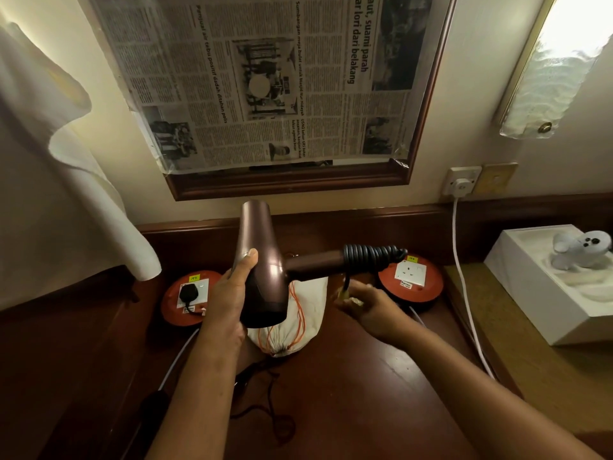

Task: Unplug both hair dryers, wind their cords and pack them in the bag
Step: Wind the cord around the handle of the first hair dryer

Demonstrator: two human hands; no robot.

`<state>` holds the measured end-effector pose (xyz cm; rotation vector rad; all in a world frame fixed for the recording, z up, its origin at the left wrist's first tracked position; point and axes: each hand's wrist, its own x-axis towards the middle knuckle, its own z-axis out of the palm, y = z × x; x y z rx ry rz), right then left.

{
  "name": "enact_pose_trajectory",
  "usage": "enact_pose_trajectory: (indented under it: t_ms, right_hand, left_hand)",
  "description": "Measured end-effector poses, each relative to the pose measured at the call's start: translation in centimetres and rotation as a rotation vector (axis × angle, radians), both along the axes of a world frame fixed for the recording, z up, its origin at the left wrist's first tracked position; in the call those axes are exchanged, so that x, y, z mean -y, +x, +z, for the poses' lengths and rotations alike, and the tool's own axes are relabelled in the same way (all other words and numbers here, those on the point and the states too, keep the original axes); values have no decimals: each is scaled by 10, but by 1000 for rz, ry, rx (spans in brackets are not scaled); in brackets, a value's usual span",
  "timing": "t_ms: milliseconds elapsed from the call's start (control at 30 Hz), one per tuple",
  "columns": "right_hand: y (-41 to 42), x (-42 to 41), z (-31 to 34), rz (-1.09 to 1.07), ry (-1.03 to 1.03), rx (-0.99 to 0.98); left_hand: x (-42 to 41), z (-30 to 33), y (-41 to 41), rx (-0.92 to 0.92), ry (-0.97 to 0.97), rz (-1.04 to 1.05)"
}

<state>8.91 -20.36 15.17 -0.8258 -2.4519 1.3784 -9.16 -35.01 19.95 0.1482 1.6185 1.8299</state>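
Bronze-brown hair dryer (262,260), black cord (371,254), cream bag (311,303)

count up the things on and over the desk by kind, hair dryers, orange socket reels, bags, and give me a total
Hair dryers: 1, the hair dryer, held in the left hand.
Orange socket reels: 2, left reel, right reel.
Bags: 1, white bag.
Total: 4.

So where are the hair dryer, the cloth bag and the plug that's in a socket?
hair dryer (262,260): head view, on its barrel.
cloth bag (311,300): head view, on its white side.
black plug (187,292): head view, on its body in the left socket.
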Motion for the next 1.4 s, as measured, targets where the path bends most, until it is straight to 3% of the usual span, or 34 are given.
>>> enact_pose_trajectory:
  t_ms: [100, 200, 267, 467, 567, 667, 800, 933, 1167, 1400]
  right_hand:
    - [-2, -16, 15, 151, 233, 120]
    - [6, -37, 37, 212, 186, 403]
    - [7, -56, 42, 215, 203, 362]
    - [-17, -81, 87, 335, 572, 543]
    - [-16, -83, 102, 349, 854, 614]
    - [-17, -75, 112, 311, 1044, 573]
    - [-18, -60, 106, 272, 1105, 498]
    - [-13, -49, 93, 225, 1013, 457]
    - [6, -46, 48, -233, 314, 27]
    - [15, -58, 2, -354, 12, 12]
  left_hand:
    - [1, 3, -3, -7, 0, -73]
    - [2, 5, -8, -21, 2, -156]
    - [3, 7, -9, -28, -8, -214]
    - [3, 2, -11, -88, -31, -312]
    - [0, -1, -11, -202, -74, -284]
    - [-3, -4, -6, -282, -85, -255]
    - [-8, -12, 5, -394, -117, -219]
    - [-10, -26, 12, -460, -124, -179]
    - [-18, -72, 22, -414, -158, -109]
    - [-24, -115, 37, -267, -253, -125]
